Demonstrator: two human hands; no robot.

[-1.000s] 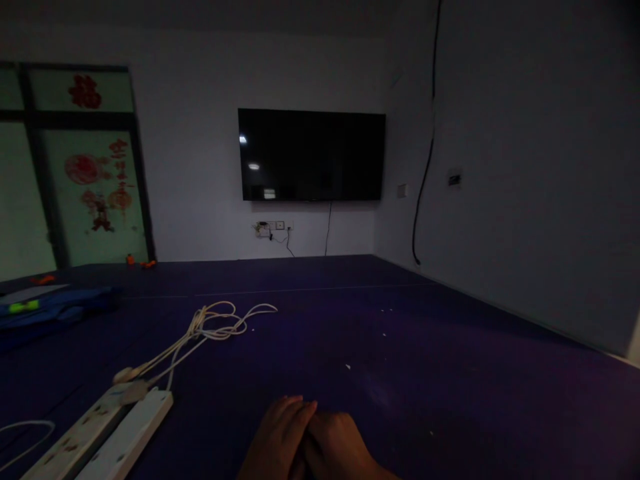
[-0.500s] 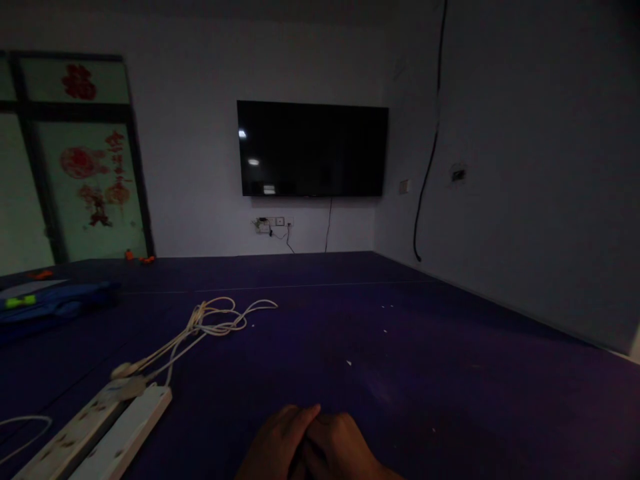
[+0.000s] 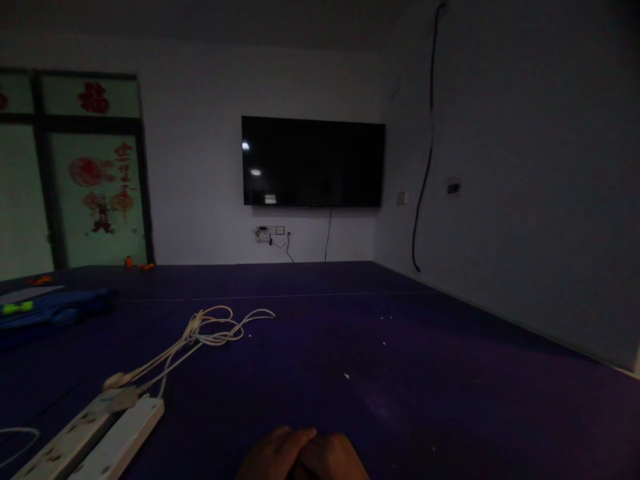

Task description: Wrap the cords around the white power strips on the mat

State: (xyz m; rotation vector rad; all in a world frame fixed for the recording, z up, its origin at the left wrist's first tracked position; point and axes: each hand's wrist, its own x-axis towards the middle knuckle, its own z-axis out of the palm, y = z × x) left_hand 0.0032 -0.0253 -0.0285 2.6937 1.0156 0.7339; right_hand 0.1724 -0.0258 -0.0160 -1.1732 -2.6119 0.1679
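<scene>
My left hand and my right hand rest together on the dark purple floor mat at the bottom edge of the view. The left hand's fingers lie over the right hand, the two clasped against each other, and I see nothing in them. Two white power strips lie side by side to the left of my hands, with cream cables running off in a loose tangle toward the middle of the mat.
The room is dim. A black wall-mounted TV hangs on the far wall above a socket. A glass door with red paper cuttings stands at left. A blue object lies at far left. A black cable hangs down the right wall.
The view has tilted up a little, so my clasped hands sit lower in the frame and show less. The hands themselves stay together; the strips and cables have not moved.
</scene>
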